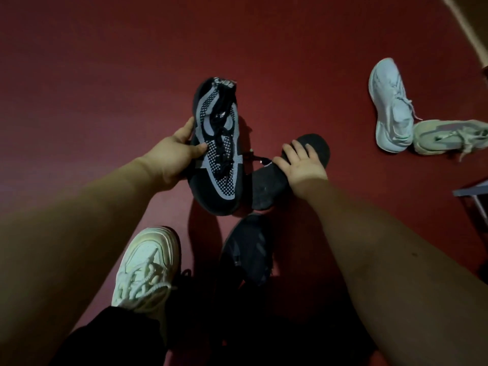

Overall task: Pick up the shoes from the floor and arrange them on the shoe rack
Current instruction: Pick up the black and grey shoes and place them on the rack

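My left hand grips a black sneaker with grey mesh by its side and holds it above the red floor, toe pointing toward me. Its mate, a dark sneaker, lies sole up just to the right. My right hand rests flat on that sole with its fingers spread, not closed around it. Two pale sneakers lie on the floor at the far right: a white one on its side and a greenish one touching it.
Below the held shoe are a white laced sneaker, next to a black trouser leg, and a dark shoe. A grey metal corner, possibly the rack, juts in at the right edge. Red floor stretches away ahead and to the left.
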Action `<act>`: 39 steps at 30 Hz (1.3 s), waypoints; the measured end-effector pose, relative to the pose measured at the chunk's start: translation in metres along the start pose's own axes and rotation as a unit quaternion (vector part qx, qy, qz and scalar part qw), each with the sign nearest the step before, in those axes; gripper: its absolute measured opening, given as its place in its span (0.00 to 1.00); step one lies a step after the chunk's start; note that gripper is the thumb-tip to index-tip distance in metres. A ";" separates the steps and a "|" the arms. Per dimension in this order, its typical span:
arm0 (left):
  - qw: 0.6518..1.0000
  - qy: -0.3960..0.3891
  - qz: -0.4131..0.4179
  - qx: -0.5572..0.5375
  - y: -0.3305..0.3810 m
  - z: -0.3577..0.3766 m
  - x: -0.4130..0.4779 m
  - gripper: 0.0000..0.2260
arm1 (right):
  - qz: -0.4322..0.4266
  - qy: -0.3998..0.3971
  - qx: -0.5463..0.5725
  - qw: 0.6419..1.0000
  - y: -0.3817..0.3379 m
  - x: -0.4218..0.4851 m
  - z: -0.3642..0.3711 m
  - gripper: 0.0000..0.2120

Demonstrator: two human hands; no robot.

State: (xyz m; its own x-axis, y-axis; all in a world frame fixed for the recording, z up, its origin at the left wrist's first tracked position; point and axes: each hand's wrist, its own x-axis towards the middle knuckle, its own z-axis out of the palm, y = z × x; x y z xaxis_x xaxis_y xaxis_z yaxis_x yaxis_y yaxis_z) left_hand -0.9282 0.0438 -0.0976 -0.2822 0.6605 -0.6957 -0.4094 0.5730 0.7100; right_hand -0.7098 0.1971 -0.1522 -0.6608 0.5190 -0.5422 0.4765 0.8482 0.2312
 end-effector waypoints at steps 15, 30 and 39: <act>0.999 -0.022 0.018 -0.016 0.011 0.012 0.002 0.29 | 0.035 0.010 0.887 0.461 0.057 -0.063 -0.039 0.37; 0.996 -0.069 0.022 0.050 0.025 0.050 0.003 0.31 | 0.083 0.084 0.973 0.196 0.056 -0.104 -0.006 0.21; 0.991 -0.095 0.049 0.078 0.055 0.112 -0.037 0.26 | 0.160 0.150 0.934 0.282 0.084 -0.177 0.000 0.20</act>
State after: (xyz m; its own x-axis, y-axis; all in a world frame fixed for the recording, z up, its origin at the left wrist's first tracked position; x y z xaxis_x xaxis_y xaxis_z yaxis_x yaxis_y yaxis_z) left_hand -0.8428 0.1054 -0.0207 -0.1393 0.7879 -0.5999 -0.2457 0.5594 0.7917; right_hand -0.5526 0.1760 -0.0372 -0.2966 0.7609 -0.5771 -0.1723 -0.6371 -0.7513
